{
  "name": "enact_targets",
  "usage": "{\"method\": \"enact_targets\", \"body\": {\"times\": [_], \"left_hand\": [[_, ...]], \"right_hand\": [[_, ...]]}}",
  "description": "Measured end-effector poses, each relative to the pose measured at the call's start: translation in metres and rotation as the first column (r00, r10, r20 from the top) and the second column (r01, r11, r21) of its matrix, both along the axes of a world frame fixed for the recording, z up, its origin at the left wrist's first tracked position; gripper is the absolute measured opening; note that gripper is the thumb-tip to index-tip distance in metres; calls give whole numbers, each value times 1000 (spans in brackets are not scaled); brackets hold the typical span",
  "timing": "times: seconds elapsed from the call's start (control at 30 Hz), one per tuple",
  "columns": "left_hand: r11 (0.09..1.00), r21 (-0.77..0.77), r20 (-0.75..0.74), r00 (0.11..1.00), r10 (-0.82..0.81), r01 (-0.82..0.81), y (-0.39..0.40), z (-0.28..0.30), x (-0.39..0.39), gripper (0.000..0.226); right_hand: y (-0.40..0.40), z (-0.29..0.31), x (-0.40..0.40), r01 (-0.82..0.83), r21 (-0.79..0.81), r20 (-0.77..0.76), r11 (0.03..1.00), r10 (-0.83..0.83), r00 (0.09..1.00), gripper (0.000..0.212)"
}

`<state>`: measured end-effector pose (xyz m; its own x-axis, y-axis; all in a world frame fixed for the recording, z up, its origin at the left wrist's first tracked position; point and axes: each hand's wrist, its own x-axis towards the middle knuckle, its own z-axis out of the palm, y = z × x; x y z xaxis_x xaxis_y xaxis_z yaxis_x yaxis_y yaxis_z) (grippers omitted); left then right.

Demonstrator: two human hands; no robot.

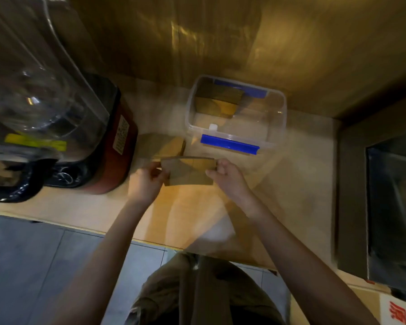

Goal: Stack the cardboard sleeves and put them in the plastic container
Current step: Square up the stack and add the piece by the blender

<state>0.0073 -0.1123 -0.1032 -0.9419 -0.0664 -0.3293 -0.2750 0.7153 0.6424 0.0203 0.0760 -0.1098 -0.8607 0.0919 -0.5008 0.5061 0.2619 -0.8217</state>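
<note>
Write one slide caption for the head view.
Both hands hold cardboard sleeves before the plastic container.

The plastic container (pixel 236 113) sits on the counter (pixel 302 174); a sleeve pile (pixel 162 144) lies just left of it, a blender (pixel 56 127) farther left.

Both forearms are bare, with no sleeves reaching them. The left hand (pixel 145 181) and right hand (pixel 227 177) wear nothing. Below hang loose, creased olive-khaki cloth trousers (pixel 197 292).

We've got a wooden counter (pixel 192 214) holding the clear plastic container (pixel 277 123), loose cardboard sleeves (pixel 161 144), and a blender (pixel 108 146).
</note>
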Motion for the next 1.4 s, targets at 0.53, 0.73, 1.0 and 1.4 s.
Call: {"method": "enact_targets", "body": {"times": [0.53,0.73,1.0,1.4], "left_hand": [[954,2,79,951,300,-301,-5,-31,-51,49],[955,2,169,941,292,-297,-5,-40,-60,47],[950,-1,163,937,309,-313,-6,-50,-58,56],[913,110,270,896,354,-394,-11,-53,-48,68]], "right_hand": [[-62,-10,-75,147,123,-57,982,-141,988,11],[-65,-32,-79,81,277,-25,957,-77,997,14],[-66,-36,-80,278,-52,109,959,-271,956,10],[-53,-27,-77,199,-170,344,965,-131,930,31]]}}
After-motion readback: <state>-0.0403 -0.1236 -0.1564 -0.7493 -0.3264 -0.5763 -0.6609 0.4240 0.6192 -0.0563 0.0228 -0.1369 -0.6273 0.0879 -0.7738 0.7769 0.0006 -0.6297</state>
